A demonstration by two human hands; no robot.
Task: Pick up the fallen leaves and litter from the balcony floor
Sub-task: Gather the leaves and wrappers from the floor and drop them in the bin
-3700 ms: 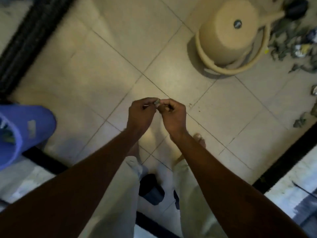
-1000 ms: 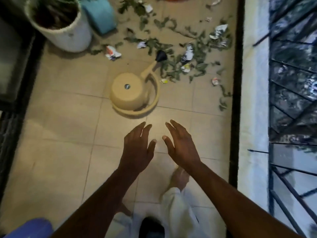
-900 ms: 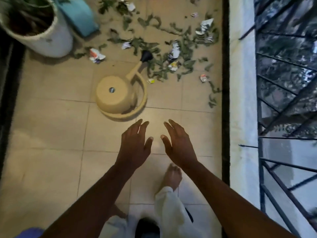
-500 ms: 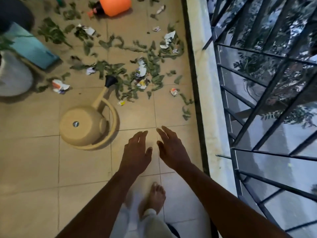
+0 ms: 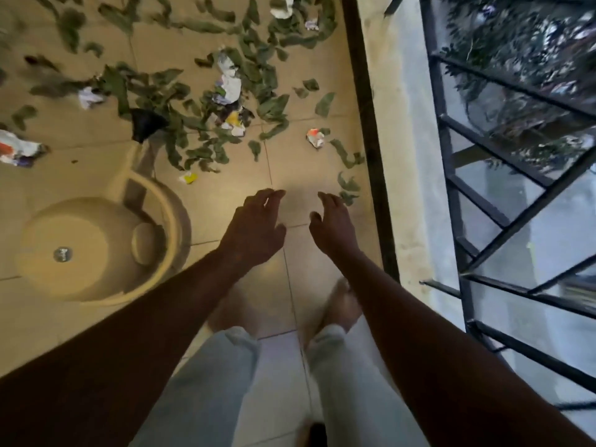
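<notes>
The left hand [image 5: 254, 230] and right hand [image 5: 333, 230] reach out, each grip open and empty. Leaves [image 5: 274, 108] and what looks like paper litter [image 5: 315, 138] lie on the floor [image 5: 225, 195] just ahead. A fast grab could push these light bits away.

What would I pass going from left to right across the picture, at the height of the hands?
First the beige watering can → left hand → right hand → black floor edging → pale ledge → black railing.
</notes>
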